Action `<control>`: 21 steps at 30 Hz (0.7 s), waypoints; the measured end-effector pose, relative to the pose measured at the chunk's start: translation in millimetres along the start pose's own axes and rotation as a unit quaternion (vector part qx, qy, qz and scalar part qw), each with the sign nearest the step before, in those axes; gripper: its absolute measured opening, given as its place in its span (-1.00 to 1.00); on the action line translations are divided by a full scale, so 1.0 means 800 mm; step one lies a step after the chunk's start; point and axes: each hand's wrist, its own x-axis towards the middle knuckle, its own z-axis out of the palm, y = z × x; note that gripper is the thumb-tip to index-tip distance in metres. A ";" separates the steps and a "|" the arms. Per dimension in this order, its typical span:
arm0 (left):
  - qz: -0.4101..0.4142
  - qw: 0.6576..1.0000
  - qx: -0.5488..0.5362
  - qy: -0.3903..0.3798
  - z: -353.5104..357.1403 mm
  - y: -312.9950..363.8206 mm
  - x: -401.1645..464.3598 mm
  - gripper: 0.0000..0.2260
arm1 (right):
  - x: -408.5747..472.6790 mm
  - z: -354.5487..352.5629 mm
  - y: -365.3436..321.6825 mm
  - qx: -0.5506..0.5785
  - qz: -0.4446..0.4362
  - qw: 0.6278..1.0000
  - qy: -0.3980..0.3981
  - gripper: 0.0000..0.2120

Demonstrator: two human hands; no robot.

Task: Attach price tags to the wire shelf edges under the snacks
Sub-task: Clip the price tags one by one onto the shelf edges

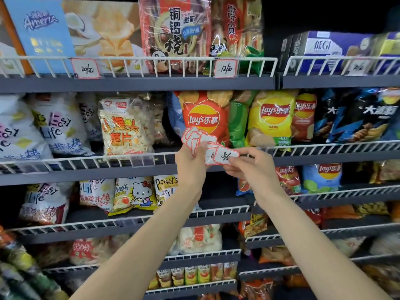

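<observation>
Both hands meet in front of the white wire shelf edge (112, 160) under the red Lay's bag (205, 118); dark open space shows below the wrists; the left hand (191, 161) grips a fanned stack of price tags (198, 137) — the right hand (252, 164) pinches one handwritten price tag (226, 156) just beside that fan; two tags (225, 68) already hang on the top rail.

Grey shop shelving (138, 83), several tiers; dark gap above, upper right.

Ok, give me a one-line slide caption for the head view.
Left hand fans a stack of price tags while right hand pinches one tag before the red Lay's bag.
</observation>
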 end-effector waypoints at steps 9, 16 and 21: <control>0.024 0.999 0.025 0.030 0.079 -0.029 -0.007 -0.91 | 0.042 -0.085 0.001 -0.017 0.015 0.998 -0.060 -0.88; 0.039 0.985 0.162 0.045 0.108 -0.064 -0.004 -0.58 | 0.081 -0.149 0.010 -0.018 0.000 0.998 -0.057 -0.85; -0.011 0.951 0.303 -0.066 0.108 -0.077 0.008 -0.82 | 0.120 -0.177 0.028 -0.143 -0.051 0.987 -0.059 -0.75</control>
